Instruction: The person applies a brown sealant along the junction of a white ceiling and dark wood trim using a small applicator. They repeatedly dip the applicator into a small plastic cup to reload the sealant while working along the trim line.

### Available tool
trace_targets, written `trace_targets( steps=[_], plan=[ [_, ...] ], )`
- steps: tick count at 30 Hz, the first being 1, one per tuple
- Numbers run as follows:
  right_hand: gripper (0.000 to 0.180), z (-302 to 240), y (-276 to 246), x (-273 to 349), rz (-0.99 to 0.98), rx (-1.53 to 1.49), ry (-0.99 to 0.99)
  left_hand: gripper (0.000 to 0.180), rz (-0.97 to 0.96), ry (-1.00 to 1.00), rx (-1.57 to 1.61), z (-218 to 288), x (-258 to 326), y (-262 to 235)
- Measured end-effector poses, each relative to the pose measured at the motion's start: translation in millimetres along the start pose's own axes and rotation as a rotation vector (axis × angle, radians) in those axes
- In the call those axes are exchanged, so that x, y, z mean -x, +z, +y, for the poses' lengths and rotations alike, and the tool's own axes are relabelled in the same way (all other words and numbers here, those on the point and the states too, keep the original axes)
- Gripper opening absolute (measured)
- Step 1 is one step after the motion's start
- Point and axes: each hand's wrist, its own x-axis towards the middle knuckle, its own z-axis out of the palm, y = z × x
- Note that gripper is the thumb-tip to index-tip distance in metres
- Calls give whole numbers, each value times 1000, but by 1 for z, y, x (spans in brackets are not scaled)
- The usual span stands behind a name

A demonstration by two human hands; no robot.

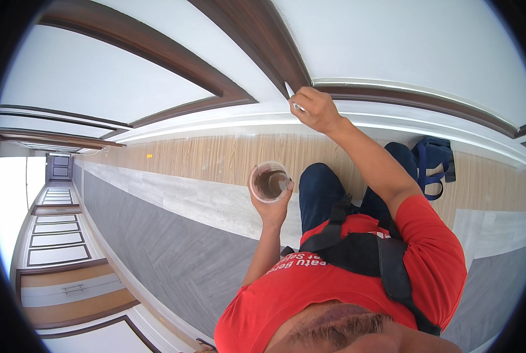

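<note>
My left hand point(270, 203) is wrapped round a see-through plastic cup point(269, 166), held upright over the floor in front of my knees. Brown liquid that looks like paint lies inside it and coats part of its wall. Further forward, my right hand point(316, 110) is closed on a slim white tool point(289, 90), its kind mostly hidden by the fingers. The tool's pale tip is against or very near the dark brown wooden moulding point(277, 56), at the corner where it meets the lower strip. Whether they touch I cannot tell.
White wall panels point(398, 47) and a white skirting point(216, 122) run beside me. A wood-look floor strip point(216, 153) borders grey carpet point(174, 206). To the right lies a dark blue bag point(433, 162). A small yellow piece point(149, 156) lies on the floor. Doors point(69, 288) line the corridor's other side.
</note>
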Motion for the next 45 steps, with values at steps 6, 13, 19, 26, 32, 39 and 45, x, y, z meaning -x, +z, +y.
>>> trace_targets(
  steps=[6, 13, 19, 26, 32, 39, 45],
  plan=[
    [12, -7, -4, -16, 89, -11, -41, 93, 1, -5, 0, -1, 1, -1],
    [13, -3, -3, -9, 66, -10, -25, 97, -6, -7, -21, -4, -1, -1],
    [16, -14, -11, -37, 131, -37, -50, 95, 2, -7, -15, -4, 0, -3],
    [17, -19, -18, -67, 190, -48, -133, 98, 3, -14, -13, -3, 0, -1],
    [19, -22, -22, -85, 238, -26, -220, 98, 11, -20, -19, 0, 0, -1],
    [18, -26, -26, -93, 242, -5, -218, 97, 10, 0, -10, 0, 0, -1],
    [17, -18, -22, -75, 174, -14, -234, 95, 10, 10, -7, 1, -1, 1]
  ],
)
